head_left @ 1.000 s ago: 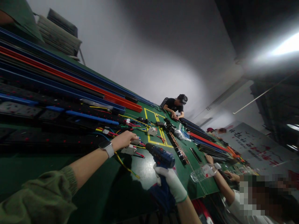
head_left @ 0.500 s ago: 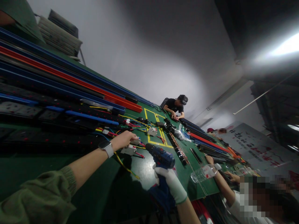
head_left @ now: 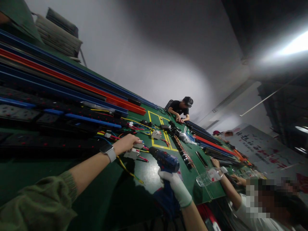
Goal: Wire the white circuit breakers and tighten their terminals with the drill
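Blue drill [head_left: 167, 161] right of a wired block [head_left: 140, 145]
Gloved right hand [head_left: 175, 185] wraps the drill's handle; left hand [head_left: 125, 144], fingers nearly together, pinches the block.

Blue drill [head_left: 167, 162] near white block [head_left: 139, 145]

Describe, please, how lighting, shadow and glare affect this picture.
Head view: the lamp at upper right is blown out to white; head view: a pale glare patch lies on the green table beside the drill, with a dark shadow next to it.
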`<action>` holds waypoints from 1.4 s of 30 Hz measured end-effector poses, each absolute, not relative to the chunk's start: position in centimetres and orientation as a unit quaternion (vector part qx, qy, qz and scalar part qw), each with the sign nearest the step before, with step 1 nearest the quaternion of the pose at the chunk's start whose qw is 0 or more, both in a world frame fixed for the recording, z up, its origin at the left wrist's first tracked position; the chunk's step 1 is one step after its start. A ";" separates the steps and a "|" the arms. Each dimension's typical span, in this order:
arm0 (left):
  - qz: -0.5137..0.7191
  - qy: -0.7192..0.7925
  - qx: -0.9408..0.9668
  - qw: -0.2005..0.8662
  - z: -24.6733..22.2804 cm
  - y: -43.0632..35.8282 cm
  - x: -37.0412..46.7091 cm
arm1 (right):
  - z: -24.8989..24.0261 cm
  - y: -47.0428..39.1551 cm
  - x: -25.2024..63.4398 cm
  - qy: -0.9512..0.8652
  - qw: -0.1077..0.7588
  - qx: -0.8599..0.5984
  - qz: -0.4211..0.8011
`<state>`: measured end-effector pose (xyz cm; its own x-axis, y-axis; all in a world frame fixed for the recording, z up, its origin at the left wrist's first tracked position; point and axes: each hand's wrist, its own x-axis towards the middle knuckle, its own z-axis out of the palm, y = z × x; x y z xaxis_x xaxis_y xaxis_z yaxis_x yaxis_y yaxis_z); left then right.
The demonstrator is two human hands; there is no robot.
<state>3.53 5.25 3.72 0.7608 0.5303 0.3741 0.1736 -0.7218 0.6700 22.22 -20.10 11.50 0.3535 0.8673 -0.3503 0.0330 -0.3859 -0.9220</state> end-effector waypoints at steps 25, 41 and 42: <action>0.279 0.202 0.888 0.306 3.7 5.1 3.4 | 11.7 -19.9 22.0 -0.338 0.444 -0.685 0.468; 0.267 0.183 0.901 0.290 2.3 6.4 4.1 | 12.3 -20.0 21.3 -0.346 0.448 -0.696 0.441; 0.262 0.183 0.903 0.286 2.1 6.5 4.2 | 12.3 -20.0 21.4 -0.343 0.449 -0.695 0.446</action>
